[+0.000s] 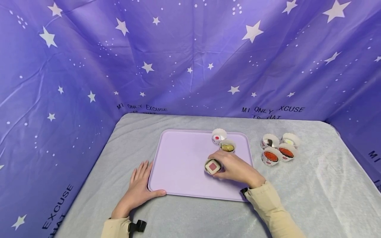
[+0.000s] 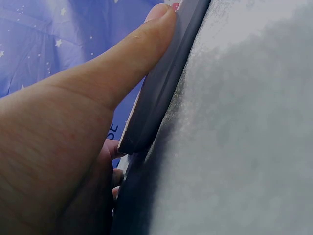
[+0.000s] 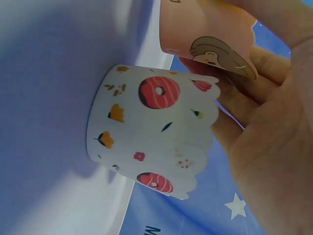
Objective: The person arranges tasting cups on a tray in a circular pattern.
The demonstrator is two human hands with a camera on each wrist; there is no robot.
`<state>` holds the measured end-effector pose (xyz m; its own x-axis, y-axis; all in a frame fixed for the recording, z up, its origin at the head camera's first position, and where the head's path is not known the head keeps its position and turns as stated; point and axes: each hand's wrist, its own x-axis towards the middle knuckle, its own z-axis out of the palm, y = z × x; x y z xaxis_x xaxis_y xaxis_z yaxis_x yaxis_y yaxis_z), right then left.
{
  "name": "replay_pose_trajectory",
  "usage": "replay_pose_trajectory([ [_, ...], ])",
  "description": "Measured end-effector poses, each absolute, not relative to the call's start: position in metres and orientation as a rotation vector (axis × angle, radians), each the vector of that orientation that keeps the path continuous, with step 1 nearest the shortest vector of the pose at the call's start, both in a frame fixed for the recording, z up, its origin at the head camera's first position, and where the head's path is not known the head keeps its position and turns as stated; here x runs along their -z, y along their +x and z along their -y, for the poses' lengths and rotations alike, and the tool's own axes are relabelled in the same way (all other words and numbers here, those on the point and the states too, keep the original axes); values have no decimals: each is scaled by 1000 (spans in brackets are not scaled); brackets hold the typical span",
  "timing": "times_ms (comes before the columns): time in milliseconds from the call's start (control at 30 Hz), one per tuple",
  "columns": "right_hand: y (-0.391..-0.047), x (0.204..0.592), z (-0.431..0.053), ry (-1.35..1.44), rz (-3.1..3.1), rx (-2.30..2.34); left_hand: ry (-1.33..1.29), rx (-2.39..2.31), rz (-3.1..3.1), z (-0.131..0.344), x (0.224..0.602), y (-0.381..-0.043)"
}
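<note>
Between its thumb and fingers, my right hand (image 1: 235, 166) grips a paper cup (image 1: 206, 170) over the right part of the lilac tray (image 1: 178, 162). Inside that cup sits a sushi roll piece (image 1: 213, 166) with a pink square centre. The right wrist view shows the gripped cup in pink (image 3: 195, 29); close by stands a white cup (image 3: 161, 127) printed with donuts. My left hand (image 1: 138, 190) lies at the tray's near left corner, fingers extended beside the edge and thumb (image 2: 142, 46) resting along the rim.
At the tray's back right stand a cup with a yellow topping (image 1: 227, 147) and a cup with a red-and-white piece (image 1: 219, 137). Several more cups, two with orange-red fillings (image 1: 271, 156), cluster on the grey cloth (image 1: 312, 185) right of the tray. A purple star-patterned curtain (image 1: 190, 49) surrounds the table.
</note>
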<state>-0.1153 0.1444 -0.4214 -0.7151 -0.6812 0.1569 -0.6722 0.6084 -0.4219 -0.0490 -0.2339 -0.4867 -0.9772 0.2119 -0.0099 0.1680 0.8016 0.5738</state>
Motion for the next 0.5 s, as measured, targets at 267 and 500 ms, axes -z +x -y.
replay_pose_trajectory([
  [267,-116,426,-147,-1190,-2801,720,306,-917,-2910,233,488,-49],
  [500,-116,427,-149,-1185,-2808,704,315,-919,-2916,233,487,-49],
])
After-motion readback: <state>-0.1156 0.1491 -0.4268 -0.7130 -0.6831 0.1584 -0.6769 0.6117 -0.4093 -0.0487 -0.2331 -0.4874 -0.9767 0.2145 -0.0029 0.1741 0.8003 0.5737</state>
